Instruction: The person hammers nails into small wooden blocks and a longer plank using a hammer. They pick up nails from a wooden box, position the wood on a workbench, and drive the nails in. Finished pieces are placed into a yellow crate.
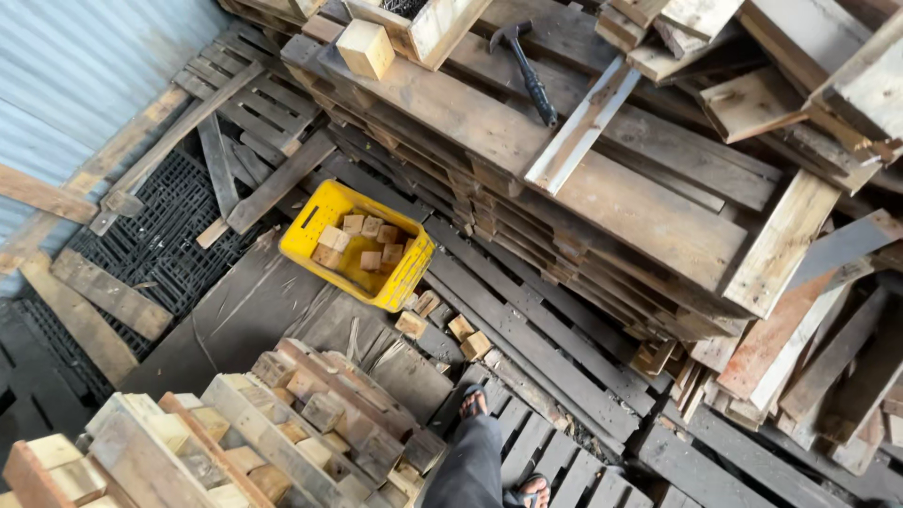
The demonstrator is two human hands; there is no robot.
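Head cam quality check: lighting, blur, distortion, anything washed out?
Head view: even, soft daylight with no hard shadows; sharp at the yellow crate and hammer; pale corrugated wall slightly washed out; pallet stack lines lean as with wide-angle tilt; black plastic pallet stays dark, detail thin.

I stand in a pallet yard or wood workshop: stacked pallets (527,188), loose planks (828,367), a hammer (527,68), a yellow crate (320,218) of wood blocks (362,245), corrugated wall (75,85).

My hands are out of the picture. My leg (467,461) is cut off at the bottom edge. Wood hides one foot (532,489) partly.
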